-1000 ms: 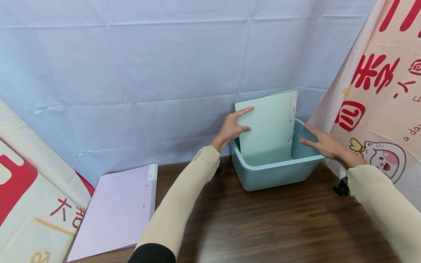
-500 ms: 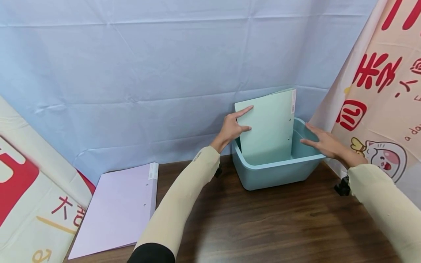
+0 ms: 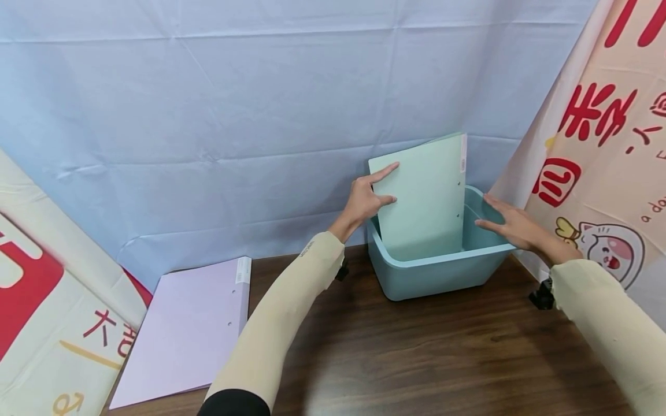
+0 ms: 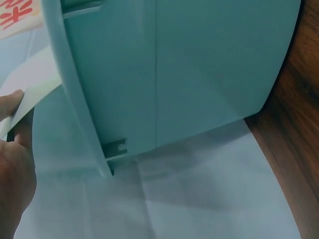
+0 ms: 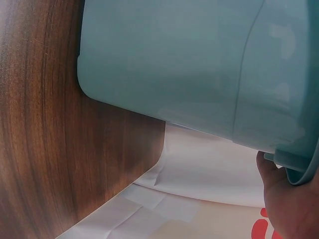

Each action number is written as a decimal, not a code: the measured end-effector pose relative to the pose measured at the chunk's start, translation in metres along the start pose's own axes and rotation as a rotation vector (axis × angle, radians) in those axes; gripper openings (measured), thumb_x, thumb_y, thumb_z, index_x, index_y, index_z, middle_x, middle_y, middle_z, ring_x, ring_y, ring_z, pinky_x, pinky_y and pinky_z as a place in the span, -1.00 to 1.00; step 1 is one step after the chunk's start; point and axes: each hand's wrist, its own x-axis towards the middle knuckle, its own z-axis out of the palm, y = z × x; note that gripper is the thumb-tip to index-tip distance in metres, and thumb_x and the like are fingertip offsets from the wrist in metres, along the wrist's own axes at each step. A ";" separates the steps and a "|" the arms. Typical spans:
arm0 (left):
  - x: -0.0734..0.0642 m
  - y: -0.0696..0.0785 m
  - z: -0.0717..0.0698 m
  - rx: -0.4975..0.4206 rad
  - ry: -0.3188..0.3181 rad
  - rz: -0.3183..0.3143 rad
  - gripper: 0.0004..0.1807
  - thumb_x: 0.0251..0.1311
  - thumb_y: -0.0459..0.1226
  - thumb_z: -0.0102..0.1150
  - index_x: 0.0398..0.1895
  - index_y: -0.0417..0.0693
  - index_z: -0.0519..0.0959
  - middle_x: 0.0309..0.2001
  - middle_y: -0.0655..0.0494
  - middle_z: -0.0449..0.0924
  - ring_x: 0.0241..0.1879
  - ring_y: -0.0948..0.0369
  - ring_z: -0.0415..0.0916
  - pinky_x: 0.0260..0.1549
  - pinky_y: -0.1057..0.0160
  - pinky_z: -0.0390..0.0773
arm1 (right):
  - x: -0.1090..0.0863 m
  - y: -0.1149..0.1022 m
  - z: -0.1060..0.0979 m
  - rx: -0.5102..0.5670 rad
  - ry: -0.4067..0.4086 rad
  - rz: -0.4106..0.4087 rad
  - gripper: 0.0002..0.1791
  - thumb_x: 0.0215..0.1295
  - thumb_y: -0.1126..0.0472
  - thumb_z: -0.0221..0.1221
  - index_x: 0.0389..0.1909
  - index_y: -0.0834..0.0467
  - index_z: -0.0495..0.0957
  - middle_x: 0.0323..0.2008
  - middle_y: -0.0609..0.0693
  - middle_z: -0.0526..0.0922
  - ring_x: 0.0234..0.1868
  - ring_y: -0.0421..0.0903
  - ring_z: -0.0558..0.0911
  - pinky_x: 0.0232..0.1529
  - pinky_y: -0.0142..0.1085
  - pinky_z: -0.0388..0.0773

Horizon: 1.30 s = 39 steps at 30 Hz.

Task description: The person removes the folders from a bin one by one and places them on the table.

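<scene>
A pale green file folder (image 3: pixel 418 196) with a white label strip stands upright in a blue-green plastic bin (image 3: pixel 447 274), its upper part above the rim. My left hand (image 3: pixel 361 202) grips the folder's left edge, thumb and index finger showing on the front cover. In the left wrist view, the thumb (image 4: pixel 12 102) lies on one face of the folder, with other fingers behind it. My right hand (image 3: pixel 515 228) holds the bin's right rim; the right wrist view shows fingers (image 5: pixel 271 174) curled under that rim. The folder's bottom is hidden behind the bin's front wall.
A lilac file folder (image 3: pixel 182 329) lies flat on the dark wooden table (image 3: pixel 416 358), left of my left arm. A light blue cloth (image 3: pixel 234 115) hangs behind the table. Printed cloths (image 3: pixel 588 190) hang at both sides.
The green folder has risen slightly and shifted a little left with my left hand, mostly in the last half second. My right hand and the bin hold still.
</scene>
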 end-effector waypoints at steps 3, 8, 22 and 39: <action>-0.001 0.003 -0.006 0.023 0.016 0.011 -0.14 0.00 -0.46 0.44 0.27 0.59 0.42 0.34 0.40 0.36 0.27 0.48 0.33 0.09 0.37 0.51 | 0.002 0.000 0.000 -0.012 0.012 -0.005 0.01 0.38 -0.25 0.04 0.57 0.04 -0.35 0.51 0.37 -0.19 0.43 0.49 -0.09 0.20 0.51 -0.07; -0.008 0.020 -0.015 0.024 0.040 -0.005 -0.15 0.02 -0.48 0.42 0.30 0.50 0.42 0.35 0.39 0.36 0.29 0.44 0.33 0.10 0.34 0.51 | 0.003 -0.001 0.001 -0.025 0.012 0.003 0.02 0.38 -0.27 0.02 0.56 0.04 -0.39 0.51 0.36 -0.22 0.45 0.47 -0.11 0.22 0.49 -0.09; -0.030 0.062 -0.025 -0.059 0.151 0.102 -0.21 -0.02 -0.55 0.39 0.33 0.13 0.46 0.32 0.29 0.42 0.27 0.39 0.38 0.12 0.36 0.49 | 0.000 -0.001 0.000 -0.027 -0.009 0.003 0.03 0.39 -0.27 0.01 0.55 0.08 -0.40 0.50 0.39 -0.24 0.42 0.51 -0.11 0.18 0.53 -0.08; -0.042 0.078 -0.038 -0.119 0.219 0.240 -0.22 -0.04 -0.59 0.37 0.33 -0.02 0.45 0.33 0.18 0.42 0.28 0.41 0.36 0.12 0.32 0.50 | 0.002 -0.003 0.001 -0.039 0.012 -0.011 0.01 0.40 -0.26 0.01 0.56 0.10 -0.35 0.50 0.39 -0.19 0.44 0.46 -0.08 0.24 0.47 -0.08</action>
